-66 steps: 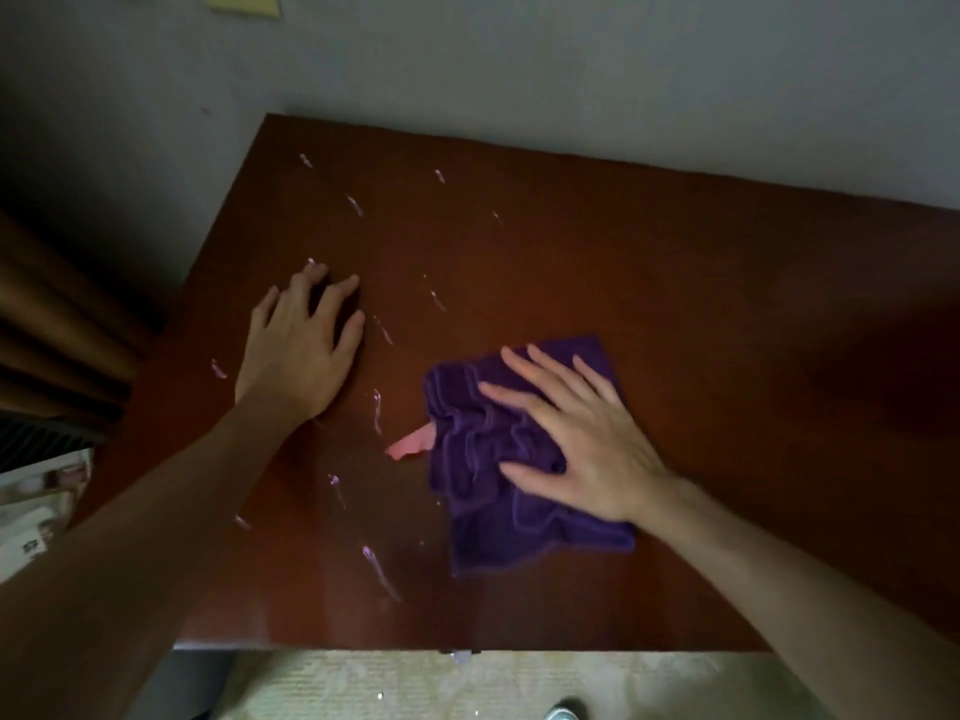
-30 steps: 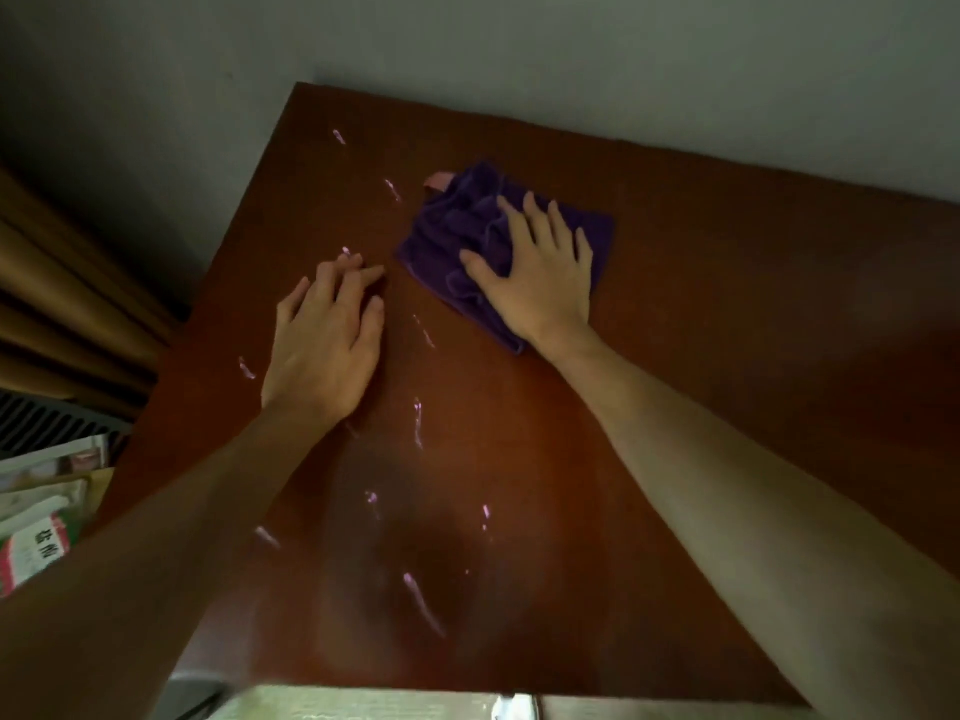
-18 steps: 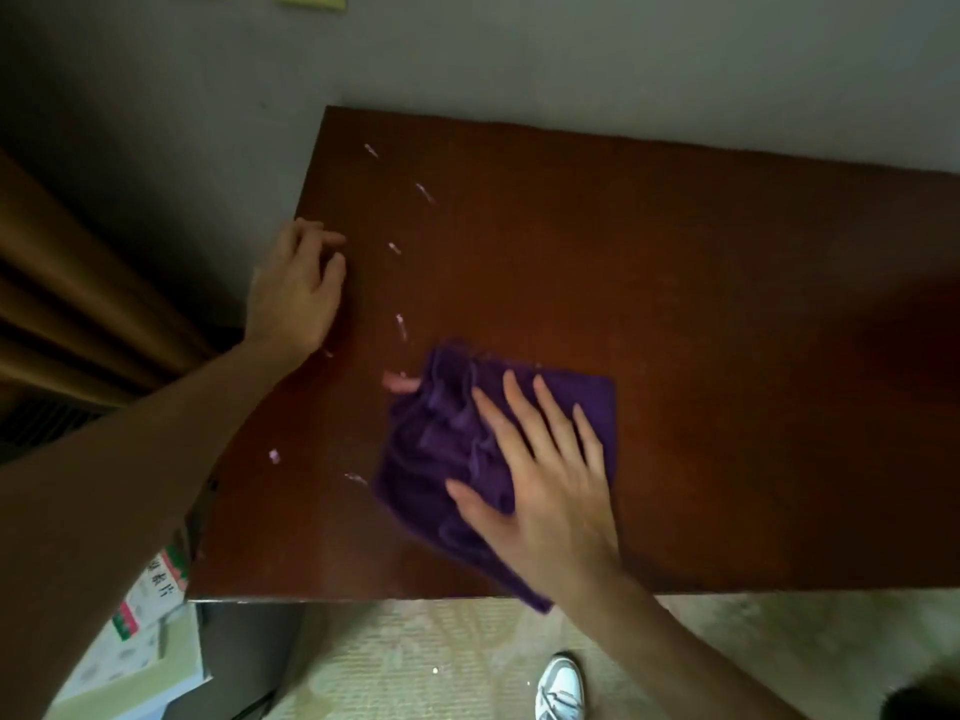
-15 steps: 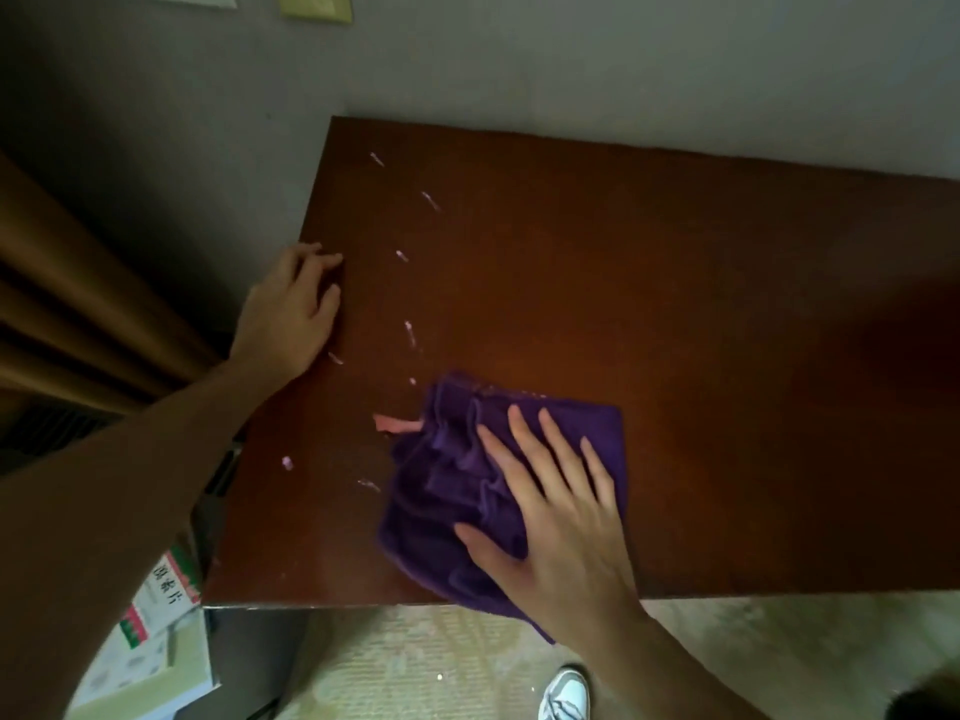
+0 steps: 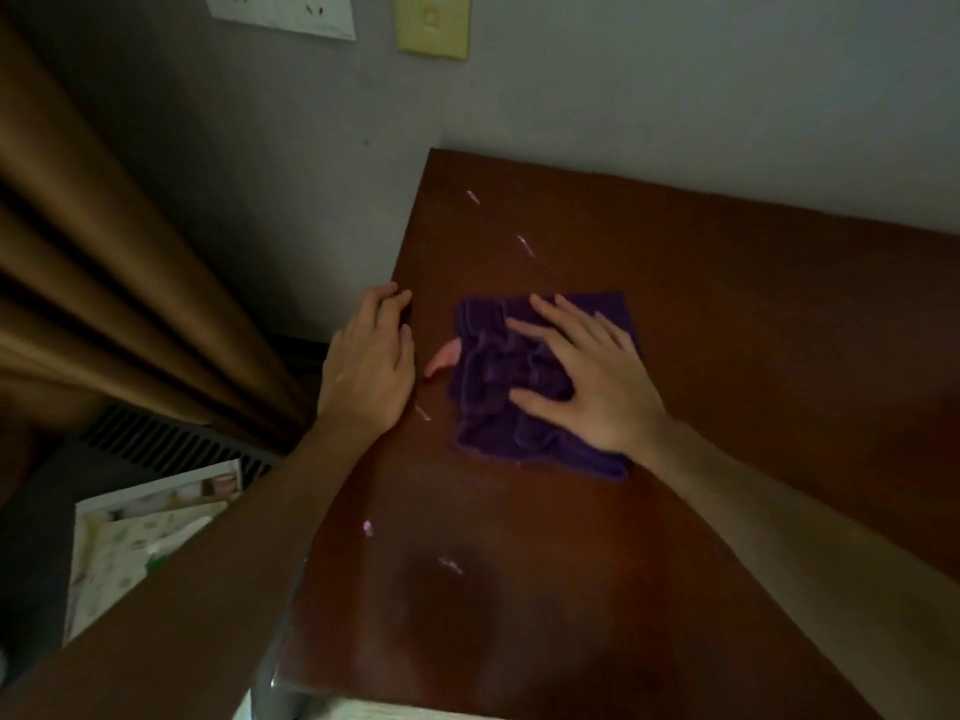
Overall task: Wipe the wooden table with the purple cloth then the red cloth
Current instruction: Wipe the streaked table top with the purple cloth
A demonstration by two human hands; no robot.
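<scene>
The purple cloth [image 5: 488, 407] lies bunched on the dark wooden table [image 5: 727, 330], near its left side. My right hand [image 5: 587, 376] presses flat on the cloth with fingers spread, covering its right half. My left hand [image 5: 371, 366] rests palm down on the table's left edge, holding nothing, a short gap left of the cloth. A small pink-red strip [image 5: 444, 356] pokes out at the cloth's left edge; I cannot tell what it is. No separate red cloth is in view.
Pale wet streaks [image 5: 524, 245] dot the table's left part. A brown curtain [image 5: 104, 304] hangs left of the table, with a vent [image 5: 156, 444] and printed papers [image 5: 135, 543] below. The grey wall behind carries a socket plate [image 5: 283, 10].
My right hand has pushed the purple cloth away from the near edge, toward the table's left middle. My left hand stays on the left edge. The view has swung left.
</scene>
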